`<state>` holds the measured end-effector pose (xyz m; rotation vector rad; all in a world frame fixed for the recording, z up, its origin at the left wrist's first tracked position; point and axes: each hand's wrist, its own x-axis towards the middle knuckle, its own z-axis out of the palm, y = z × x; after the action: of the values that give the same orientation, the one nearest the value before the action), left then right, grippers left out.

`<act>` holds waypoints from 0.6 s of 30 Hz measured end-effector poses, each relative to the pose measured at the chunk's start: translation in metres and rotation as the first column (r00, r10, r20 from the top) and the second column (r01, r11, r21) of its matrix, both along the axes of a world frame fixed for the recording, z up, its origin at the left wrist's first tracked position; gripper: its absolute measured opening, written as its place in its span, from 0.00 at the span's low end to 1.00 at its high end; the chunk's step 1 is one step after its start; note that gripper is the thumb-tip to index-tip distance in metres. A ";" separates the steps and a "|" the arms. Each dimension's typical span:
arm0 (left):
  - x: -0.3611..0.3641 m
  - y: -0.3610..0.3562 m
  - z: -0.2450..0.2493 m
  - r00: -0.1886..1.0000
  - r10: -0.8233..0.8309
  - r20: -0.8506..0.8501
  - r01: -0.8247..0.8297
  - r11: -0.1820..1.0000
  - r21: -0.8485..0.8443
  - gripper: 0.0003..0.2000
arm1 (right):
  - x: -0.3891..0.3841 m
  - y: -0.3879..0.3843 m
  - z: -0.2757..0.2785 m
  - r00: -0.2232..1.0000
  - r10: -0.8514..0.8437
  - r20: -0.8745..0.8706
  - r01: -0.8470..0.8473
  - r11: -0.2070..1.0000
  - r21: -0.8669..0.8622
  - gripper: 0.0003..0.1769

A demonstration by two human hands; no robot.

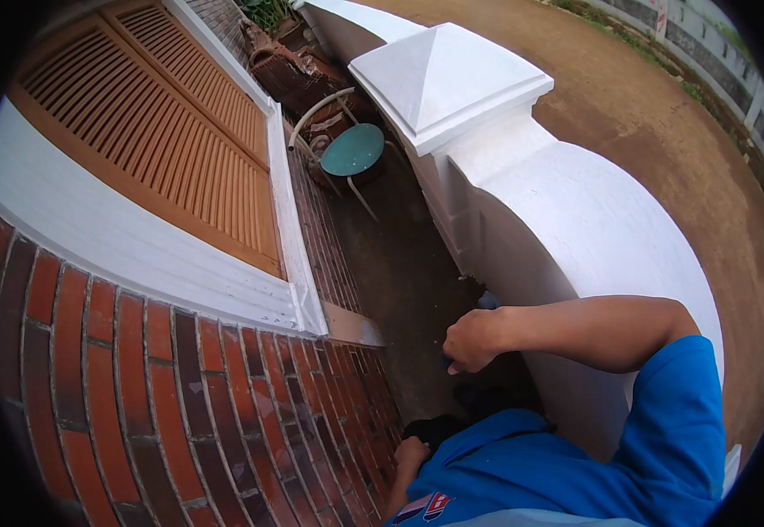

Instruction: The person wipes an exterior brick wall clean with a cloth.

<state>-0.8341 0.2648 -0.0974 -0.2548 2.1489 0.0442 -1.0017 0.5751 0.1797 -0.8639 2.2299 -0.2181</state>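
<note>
My right hand (474, 341) is closed in a fist in front of my body, over the narrow passage floor. A small dark bit shows at its lower edge; I cannot tell what it is. Just behind the wrist, a small grey-blue thing (487, 300) shows against the foot of the white wall. Low in the view, my left hand (413, 452) has its fingers curled, right at the black cloth (435, 429) by my waist. The brick wall (250, 422) is close on its left side. Part of its fingers is hidden.
A chair with a round green seat (352, 150) stands farther along the passage, before stacked reddish tiles (290, 75). Brown louvred shutters (154, 123) line the left. A white wall (601, 206) with a capped pillar (452, 79) borders the right, with a dirt road (654, 132) beyond.
</note>
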 end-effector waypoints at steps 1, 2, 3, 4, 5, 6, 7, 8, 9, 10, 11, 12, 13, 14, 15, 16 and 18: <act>-0.003 0.002 0.005 1.000 0.010 -0.003 -0.011 1.000 -0.017 0.21 | 0.000 0.001 0.001 1.000 0.006 -0.002 -0.006 1.000 -0.004 0.28; -0.007 0.006 0.011 1.000 0.025 -0.007 -0.025 0.999 -0.035 0.22 | -0.002 0.004 0.001 1.000 0.003 -0.013 -0.003 1.000 -0.015 0.28; -0.010 0.007 0.013 0.999 0.031 0.004 -0.031 0.999 -0.029 0.21 | -0.001 0.005 0.002 1.000 -0.004 -0.024 0.004 1.000 -0.023 0.28; -0.011 0.008 0.012 0.999 0.040 0.017 -0.040 0.999 -0.022 0.21 | -0.001 0.007 0.001 0.999 -0.009 -0.033 0.008 1.000 -0.028 0.28; -0.010 0.008 0.011 0.998 0.049 0.034 -0.049 0.999 -0.018 0.21 | -0.001 0.008 0.002 0.999 -0.006 -0.040 0.005 1.000 -0.023 0.28; -0.011 0.007 0.009 0.999 0.033 0.042 -0.034 0.999 0.008 0.20 | -0.001 0.008 0.004 0.999 -0.003 -0.042 0.002 1.000 -0.023 0.27; -0.014 0.006 0.005 0.999 0.018 0.050 -0.019 0.999 0.032 0.20 | -0.002 0.008 0.004 0.999 0.000 -0.044 -0.001 1.000 -0.024 0.27; -0.017 0.005 0.004 0.999 0.000 0.054 -0.004 0.998 0.061 0.20 | -0.002 0.008 0.003 0.999 0.001 -0.052 -0.003 1.000 -0.025 0.27; -0.017 0.002 0.006 0.999 0.023 0.041 -0.027 0.993 0.115 0.19 | -0.003 0.008 0.002 0.998 0.003 -0.059 -0.004 1.000 -0.024 0.27; -0.019 -0.004 0.010 0.999 0.045 0.025 -0.048 0.984 0.170 0.19 | -0.003 0.007 0.002 0.998 0.003 -0.069 -0.005 1.000 -0.023 0.27; -0.024 -0.009 0.012 0.998 0.065 0.004 -0.064 0.972 0.227 0.18 | -0.004 0.007 0.002 0.997 0.001 -0.073 -0.003 1.000 -0.021 0.27; -0.023 -0.015 0.013 0.995 0.092 -0.044 -0.073 0.942 0.327 0.17 | -0.005 0.007 0.002 0.997 -0.004 -0.076 0.002 1.000 -0.018 0.27; -0.021 -0.018 0.012 0.995 0.096 -0.008 -0.087 0.938 0.337 0.17 | -0.005 0.007 0.001 0.998 -0.008 -0.069 0.007 1.000 -0.018 0.27; -0.021 -0.016 0.019 0.994 0.102 0.034 -0.107 0.932 0.346 0.16 | -0.005 0.005 0.001 0.997 -0.014 -0.070 0.013 1.000 -0.014 0.27; -0.019 -0.013 0.021 0.991 0.111 0.079 -0.132 0.925 0.356 0.16 | -0.006 0.005 0.002 0.998 -0.017 -0.068 0.016 1.000 -0.008 0.27; -0.015 -0.015 0.013 0.989 0.117 0.088 -0.142 0.921 0.363 0.16 | -0.004 0.005 0.002 0.998 -0.013 -0.058 0.013 1.000 -0.001 0.27; -0.008 -0.010 0.003 0.984 0.115 0.135 -0.151 0.942 0.300 0.17 | -0.002 0.005 0.001 0.998 -0.005 -0.062 0.005 1.000 0.000 0.27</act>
<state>-0.8419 0.2550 -0.0942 -0.2132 1.9726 0.4318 -1.0039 0.5800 0.1804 -0.8768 2.2899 -0.1959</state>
